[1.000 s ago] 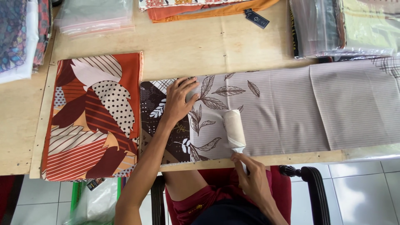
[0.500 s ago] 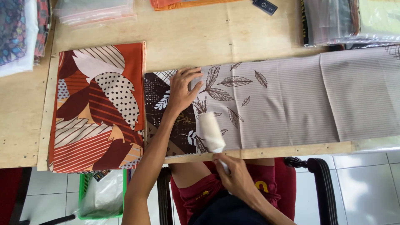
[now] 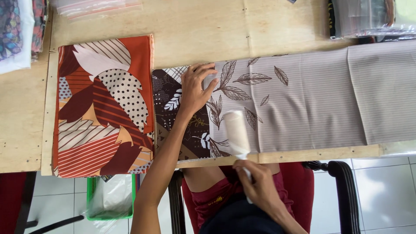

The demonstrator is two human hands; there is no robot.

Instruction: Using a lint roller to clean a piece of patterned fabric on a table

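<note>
Left hand (image 3: 195, 89) lies flat, fingers spread, on the grey leaf-print fabric (image 3: 303, 99) across the wooden table (image 3: 195, 30). Right hand (image 3: 258, 184) grips a white lint roller (image 3: 236, 132) resting on it. Clear plastic packages (image 3: 368, 17) sit top right.

A textile workshop: printed fabrics (image 3: 104, 108) on a wooden worktable (image 3: 195, 30).

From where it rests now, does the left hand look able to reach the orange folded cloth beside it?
Probably yes: the left hand lies flat on the grey leaf-print cloth, and the orange folded cloth lies just beside it with nothing between.
</note>
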